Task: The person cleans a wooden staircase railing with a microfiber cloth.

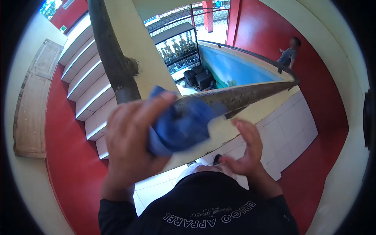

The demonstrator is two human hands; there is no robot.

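Head view looks down on your left hand (131, 139) clenched around a blue cloth (182, 123), which is pressed onto the metal handrail (243, 94) right at the bend where the rail turns and climbs beside the steps (84, 84). Your right hand (246, 147) is released, fingers spread, holding nothing and resting near the cream ledge (235, 121) just below the rail.

The rail looks dull and blotched, so the wiping will likely go best if you wrap the cloth round the tube rather than dabbing the top; that way the underside gets cleaned in the same stroke. Keep the wad bunched firmly in your palm so no loose corner trails and catches on the bracket stub (132, 66) that juts from the upper run of the rail. Work in long passes along the rail's length, and turn the cloth to a fresh face once it looks soiled.

Beyond the ledge there is an open drop to the floor where a trophy cabinet (178, 49) stands, and another person (289, 53) stands well apart on the far red landing. Brace your free hand on the ledge for balance, and avoid leaning your weight over the rail while you scrub
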